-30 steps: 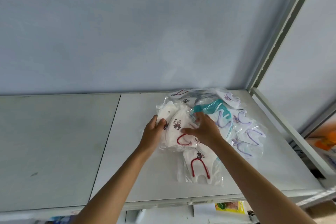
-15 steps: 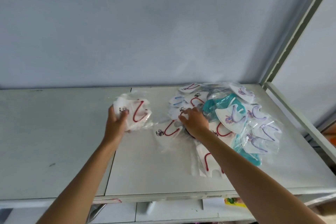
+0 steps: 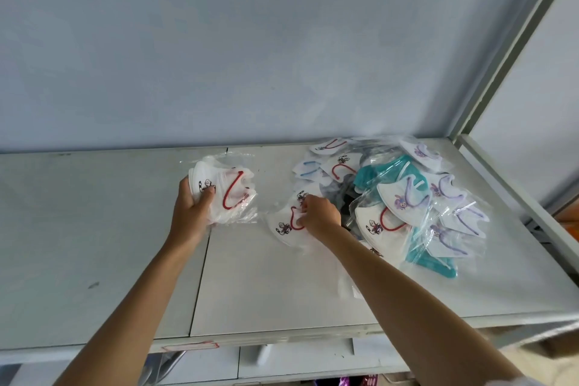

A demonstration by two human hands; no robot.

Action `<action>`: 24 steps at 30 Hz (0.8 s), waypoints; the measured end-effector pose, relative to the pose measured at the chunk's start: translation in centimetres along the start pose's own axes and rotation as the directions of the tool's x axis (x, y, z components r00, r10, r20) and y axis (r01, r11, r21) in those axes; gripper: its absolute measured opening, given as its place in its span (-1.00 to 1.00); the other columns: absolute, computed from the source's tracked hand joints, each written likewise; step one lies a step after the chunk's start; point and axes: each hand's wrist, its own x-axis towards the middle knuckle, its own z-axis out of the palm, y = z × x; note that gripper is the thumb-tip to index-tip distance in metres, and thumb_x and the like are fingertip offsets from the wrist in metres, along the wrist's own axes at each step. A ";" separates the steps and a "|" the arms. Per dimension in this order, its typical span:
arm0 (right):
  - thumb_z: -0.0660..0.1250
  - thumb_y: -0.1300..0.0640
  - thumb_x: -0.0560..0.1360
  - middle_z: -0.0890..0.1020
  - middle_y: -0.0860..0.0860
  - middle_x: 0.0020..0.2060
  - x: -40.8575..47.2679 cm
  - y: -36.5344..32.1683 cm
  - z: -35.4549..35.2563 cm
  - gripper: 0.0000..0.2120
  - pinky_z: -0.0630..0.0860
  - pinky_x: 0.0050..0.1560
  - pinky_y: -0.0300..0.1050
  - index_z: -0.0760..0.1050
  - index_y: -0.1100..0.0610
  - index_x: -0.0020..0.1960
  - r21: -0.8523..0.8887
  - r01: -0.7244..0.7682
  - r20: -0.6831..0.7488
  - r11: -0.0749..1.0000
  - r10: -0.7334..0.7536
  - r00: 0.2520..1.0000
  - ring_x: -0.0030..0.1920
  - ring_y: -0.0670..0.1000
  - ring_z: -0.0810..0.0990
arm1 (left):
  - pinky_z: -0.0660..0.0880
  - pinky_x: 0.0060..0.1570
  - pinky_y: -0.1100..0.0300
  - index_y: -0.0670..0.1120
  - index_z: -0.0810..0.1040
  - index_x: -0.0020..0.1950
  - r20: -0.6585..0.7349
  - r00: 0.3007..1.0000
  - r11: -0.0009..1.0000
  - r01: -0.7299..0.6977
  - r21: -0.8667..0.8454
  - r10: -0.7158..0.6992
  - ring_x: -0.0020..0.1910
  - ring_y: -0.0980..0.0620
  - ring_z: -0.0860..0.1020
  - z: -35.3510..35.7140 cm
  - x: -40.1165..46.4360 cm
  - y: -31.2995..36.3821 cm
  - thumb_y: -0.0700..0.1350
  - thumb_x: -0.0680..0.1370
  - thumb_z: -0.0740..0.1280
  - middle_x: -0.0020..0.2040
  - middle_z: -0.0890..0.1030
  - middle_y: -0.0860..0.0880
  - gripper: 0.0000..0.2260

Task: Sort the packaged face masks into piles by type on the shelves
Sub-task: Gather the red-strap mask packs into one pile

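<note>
Left hand (image 3: 190, 210), left of centre frame: fingers curled round a small bunch of bagged white masks with red ear loops (image 3: 224, 194), held just above the grey shelf (image 3: 94, 244). How many packets are in the bunch I cannot tell; the bags overlap.

Right hand (image 3: 318, 213), centre frame: fingertips pinching the edge of one more red-loop mask (image 3: 283, 224), which lies at the left fringe of the mixed heap (image 3: 407, 197).

Progress, as a judgement: early. No sorted pile lies on the shelf yet; the only grouping is the bunch in the left hand. The heap on the right half of the frame is unsorted, the types lying over one another.

Count of what shows in the heap, lower bounds only, since bags overlap and glare:
- red-loop white masks: one under the right hand, one large at the heap's front (image 3: 382, 226), two at its back, a fifth edging out beside the right forearm.
- purple-loop white masks with a purple figure (image 3: 404, 197): about six.
- teal masks (image 3: 388, 172): at least two, one at centre, one at the lower right edge.
- blue-loop white mask (image 3: 308, 166): one seen, upper left of the heap.
- something dark in the middle of the heap, too hidden to name.

Left to do: finish pulling the red-loop ones, set them down as a pile, then piles for purple, teal and blue.
</note>
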 end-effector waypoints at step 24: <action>0.36 -0.21 0.43 0.32 0.13 0.33 -1.9 -2.6 3.8 -0.31 0.27 0.26 0.00 0.22 0.13 0.39 0.156 -0.411 -0.184 0.898 0.436 0.881 0.30 0.15 0.28 | 0.40 -0.17 0.22 -0.15 0.38 0.31 -0.045 0.999 0.999 0.011 0.031 -0.009 0.01 -0.02 0.49 -0.7 0.8 -0.4 -0.17 0.60 0.26 0.07 0.51 -0.04 -0.72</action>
